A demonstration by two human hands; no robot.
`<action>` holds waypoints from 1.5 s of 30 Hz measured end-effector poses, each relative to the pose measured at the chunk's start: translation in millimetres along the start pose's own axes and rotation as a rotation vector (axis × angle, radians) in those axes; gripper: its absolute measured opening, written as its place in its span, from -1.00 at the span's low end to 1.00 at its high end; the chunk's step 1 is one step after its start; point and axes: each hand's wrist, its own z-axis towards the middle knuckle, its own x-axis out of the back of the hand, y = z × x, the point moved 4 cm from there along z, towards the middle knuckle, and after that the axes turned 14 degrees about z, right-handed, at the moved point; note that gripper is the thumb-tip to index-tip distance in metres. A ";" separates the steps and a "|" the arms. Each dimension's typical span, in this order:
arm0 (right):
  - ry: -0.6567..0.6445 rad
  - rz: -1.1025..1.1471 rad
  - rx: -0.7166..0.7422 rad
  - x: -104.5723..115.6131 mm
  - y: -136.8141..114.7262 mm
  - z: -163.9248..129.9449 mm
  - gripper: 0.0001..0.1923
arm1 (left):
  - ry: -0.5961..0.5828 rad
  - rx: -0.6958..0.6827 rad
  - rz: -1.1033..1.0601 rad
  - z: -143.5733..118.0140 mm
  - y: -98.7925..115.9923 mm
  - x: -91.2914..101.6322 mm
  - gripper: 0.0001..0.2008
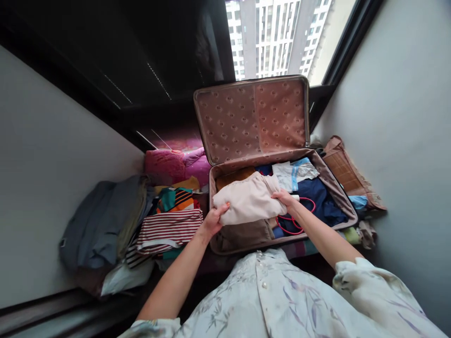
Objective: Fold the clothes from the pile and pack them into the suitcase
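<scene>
A folded cream garment with a gathered edge (248, 199) stretches between my two hands over the open suitcase (334, 185). My left hand (214, 219) grips its left end, thumb on top. At the right end my right hand (284, 199) is closed on the cloth. Beneath and beside it lie a brown folded garment (243, 234), a dark blue garment (317, 202) and a white and light blue cloth (296, 171). A pink-red cord (312, 202) loops out near my right wrist. The garment hides part of the suitcase's contents.
The suitcase lid (253, 117) stands raised against the window side. To the left are a red-and-white striped garment (169, 227), a grey clothing pile (100, 220) and pink plush fabric (165, 164). A brown checked cloth (348, 164) lies between the suitcase and the right wall (405, 117).
</scene>
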 end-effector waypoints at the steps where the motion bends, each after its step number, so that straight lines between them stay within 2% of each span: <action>1: -0.008 -0.018 0.012 4.7 -9.9 0.2 -0.55 | -0.008 0.002 -0.007 3.9 0.5 -9.7 -0.75; 4: -0.005 -0.061 0.043 27.3 -44.0 -1.0 -0.53 | -0.048 -0.008 -0.042 18.2 0.4 -46.6 -0.71; 6: 0.016 -0.072 0.056 51.0 -68.3 -4.9 -0.48 | -0.074 -0.033 -0.035 27.7 -5.4 -75.1 -0.66; 8: 0.035 -0.097 0.068 82.4 -90.0 -13.3 -0.44 | -0.116 -0.041 -0.016 35.0 -21.7 -105.3 -0.59; 10: 0.050 -0.154 0.069 120.5 -103.6 -26.1 -0.42 | -0.189 -0.013 0.005 40.4 -50.7 -135.9 -0.49; 12: 0.078 -0.233 0.061 163.0 -105.4 -40.1 -0.40 | -0.273 0.056 0.047 45.9 -89.3 -164.2 -0.41; 14: 0.145 -0.343 0.064 204.7 -97.3 -51.0 -0.37 | -0.288 0.152 0.197 53.7 -130.3 -184.4 -0.41; 16: 0.262 -0.514 0.067 240.1 -84.3 -55.9 -0.31 | -0.228 0.243 0.403 62.9 -164.0 -194.2 -0.46; 19: 0.370 -0.789 0.075 270.9 -69.8 -52.7 -0.15 | -0.162 0.313 0.588 74.0 -190.3 -198.8 -0.50; 22: 0.344 -1.005 0.198 281.5 -72.2 -45.7 -0.02 | -0.196 0.322 0.667 79.6 -197.5 -204.8 -0.54; 25: 0.334 -1.229 0.298 289.8 -80.1 -44.2 0.01 | -0.243 0.307 0.760 81.7 -199.5 -217.6 -0.62; 28: 0.362 -1.397 0.221 296.5 -76.9 -46.8 -0.02 | -0.243 0.283 0.883 79.9 -198.8 -228.3 -0.65; 31: 0.443 -1.591 0.102 290.3 -67.1 -54.9 -0.06 | -0.198 0.222 1.000 71.5 -189.8 -227.2 -0.55; 33: 0.493 -1.744 0.113 276.5 -62.1 -63.4 -0.10 | -0.128 0.058 1.141 64.2 -176.4 -223.2 -0.44; 36: 0.461 -1.937 0.273 250.3 -55.9 -74.6 -0.13 | -0.006 -0.416 1.451 55.7 -152.4 -229.1 -0.23; 37: 0.402 -1.974 0.312 244.1 -52.7 -75.7 -0.09 | -0.007 -0.569 1.541 55.3 -148.3 -235.7 -0.14; 39: 0.256 -1.990 0.275 241.1 -43.9 -71.4 0.03 | -0.120 -0.772 1.662 62.2 -149.9 -251.6 0.05; 42: 0.160 -1.909 -0.017 259.8 -25.9 -53.2 0.17 | -0.365 -0.848 1.751 87.9 -166.7 -268.0 0.12; 44: 0.175 -1.862 -0.180 275.8 -13.5 -40.4 0.22 | -0.453 -0.822 1.766 106.6 -179.2 -269.2 0.04; 45: 0.184 -1.854 -0.216 281.6 -8.6 -35.2 0.24 | -0.467 -0.819 1.762 113.8 -183.9 -268.1 0.01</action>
